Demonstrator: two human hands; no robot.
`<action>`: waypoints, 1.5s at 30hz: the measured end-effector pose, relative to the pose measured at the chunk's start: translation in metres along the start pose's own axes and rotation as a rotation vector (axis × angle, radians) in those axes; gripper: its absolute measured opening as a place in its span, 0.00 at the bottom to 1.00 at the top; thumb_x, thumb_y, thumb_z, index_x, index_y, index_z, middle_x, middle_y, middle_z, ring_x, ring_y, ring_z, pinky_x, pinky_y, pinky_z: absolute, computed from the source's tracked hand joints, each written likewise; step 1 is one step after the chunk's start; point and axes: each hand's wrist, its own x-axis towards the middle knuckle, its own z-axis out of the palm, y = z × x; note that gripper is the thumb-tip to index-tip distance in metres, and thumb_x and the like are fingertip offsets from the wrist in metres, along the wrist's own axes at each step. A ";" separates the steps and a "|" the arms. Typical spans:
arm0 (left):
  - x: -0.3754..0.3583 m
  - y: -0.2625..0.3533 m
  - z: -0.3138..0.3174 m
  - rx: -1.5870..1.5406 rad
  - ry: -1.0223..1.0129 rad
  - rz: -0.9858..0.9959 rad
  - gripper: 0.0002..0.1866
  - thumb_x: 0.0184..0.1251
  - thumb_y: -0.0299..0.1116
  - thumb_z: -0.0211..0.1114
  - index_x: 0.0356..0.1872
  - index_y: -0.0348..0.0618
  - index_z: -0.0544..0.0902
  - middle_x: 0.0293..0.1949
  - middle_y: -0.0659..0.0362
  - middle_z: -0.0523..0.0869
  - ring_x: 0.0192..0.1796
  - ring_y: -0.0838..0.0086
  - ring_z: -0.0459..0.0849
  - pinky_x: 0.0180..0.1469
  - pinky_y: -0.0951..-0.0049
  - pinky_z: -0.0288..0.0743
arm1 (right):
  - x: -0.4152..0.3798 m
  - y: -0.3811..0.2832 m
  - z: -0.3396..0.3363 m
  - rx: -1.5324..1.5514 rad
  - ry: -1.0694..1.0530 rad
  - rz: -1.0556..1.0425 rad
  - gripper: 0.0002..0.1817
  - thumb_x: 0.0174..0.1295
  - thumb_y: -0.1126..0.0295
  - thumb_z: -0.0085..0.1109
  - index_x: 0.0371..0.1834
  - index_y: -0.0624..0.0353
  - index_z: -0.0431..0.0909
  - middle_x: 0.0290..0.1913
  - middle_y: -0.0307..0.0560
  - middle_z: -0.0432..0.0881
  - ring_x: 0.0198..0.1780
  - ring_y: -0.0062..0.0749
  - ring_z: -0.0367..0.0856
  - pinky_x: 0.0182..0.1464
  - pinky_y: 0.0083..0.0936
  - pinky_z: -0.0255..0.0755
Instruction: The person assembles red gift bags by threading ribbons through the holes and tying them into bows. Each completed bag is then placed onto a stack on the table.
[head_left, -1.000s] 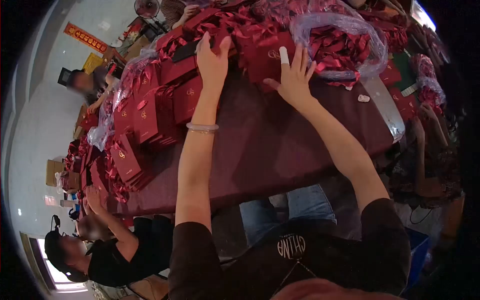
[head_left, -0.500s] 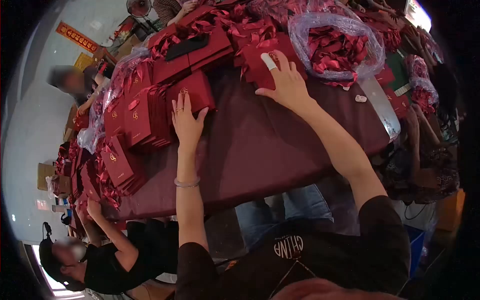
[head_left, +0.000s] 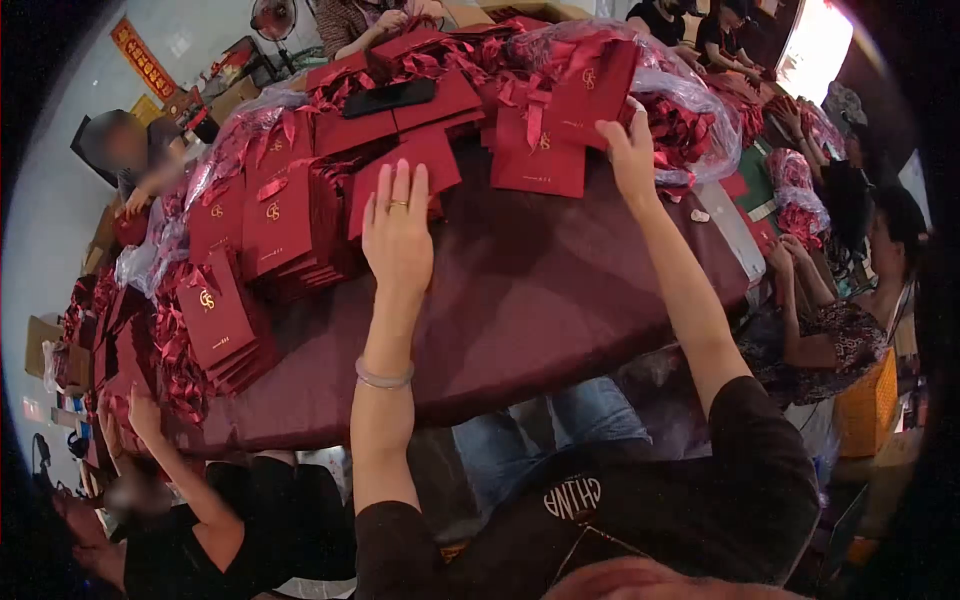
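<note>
Right hand (head_left: 632, 158): gripping edge of raised red bag (head_left: 592, 88), tilted above lower bag (head_left: 552, 174) on desk (head_left: 520, 310). Left hand (head_left: 398, 232): flat, fingers extended, over nearby bag (head_left: 438, 158), contact unclear. Risk: loose ribbon (head_left: 535, 122) could snag, dragging lower bag askew.

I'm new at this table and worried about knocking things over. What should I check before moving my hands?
1. Right hand at the raised red bag: ok, thumb over its edge.
2. Firmness of that grip: cannot tell, other fingers partly hidden.
3. Left hand free to move: ok, fingers extended over another red bag.
4. Near stack at left squared: not ok, edges staggered.
5. Bags free of loose items: not ok, a black flat object lies on some.
</note>
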 end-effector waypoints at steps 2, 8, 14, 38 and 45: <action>0.001 0.031 -0.018 0.018 0.014 0.099 0.22 0.59 0.30 0.48 0.57 0.44 0.71 0.60 0.56 0.71 0.63 0.64 0.67 0.57 0.60 0.66 | 0.009 -0.008 -0.008 0.255 0.048 0.143 0.13 0.54 0.73 0.51 0.42 0.64 0.66 0.38 0.41 0.74 0.42 0.26 0.72 0.51 0.22 0.64; -0.046 0.089 -0.005 -0.230 -0.472 0.425 0.21 0.57 0.40 0.58 0.51 0.42 0.76 0.50 0.49 0.78 0.48 0.62 0.78 0.39 0.66 0.74 | 0.011 0.002 -0.015 0.590 -0.122 0.518 0.20 0.53 0.76 0.52 0.51 0.61 0.64 0.45 0.46 0.75 0.45 0.32 0.75 0.51 0.29 0.69; -0.039 0.078 -0.002 -0.418 -0.414 0.402 0.20 0.53 0.43 0.63 0.44 0.43 0.78 0.42 0.54 0.80 0.42 0.65 0.78 0.35 0.68 0.75 | -0.036 0.039 -0.015 -0.862 -0.329 -0.004 0.42 0.49 0.67 0.65 0.65 0.63 0.53 0.56 0.63 0.64 0.55 0.56 0.67 0.54 0.40 0.66; -0.023 0.068 -0.013 -0.647 -0.375 0.325 0.17 0.55 0.39 0.64 0.44 0.42 0.80 0.42 0.56 0.80 0.46 0.63 0.79 0.45 0.68 0.73 | -0.010 0.064 0.006 -1.057 -0.480 -0.478 0.22 0.54 0.75 0.52 0.54 0.43 0.70 0.54 0.42 0.68 0.51 0.38 0.72 0.49 0.37 0.67; -0.024 0.020 0.000 -0.430 -0.515 0.098 0.31 0.57 0.47 0.61 0.54 0.30 0.70 0.53 0.42 0.74 0.55 0.51 0.72 0.57 0.61 0.66 | -0.031 0.054 -0.024 -0.982 -0.673 -0.432 0.20 0.54 0.72 0.55 0.53 0.47 0.71 0.58 0.42 0.68 0.58 0.39 0.69 0.58 0.35 0.62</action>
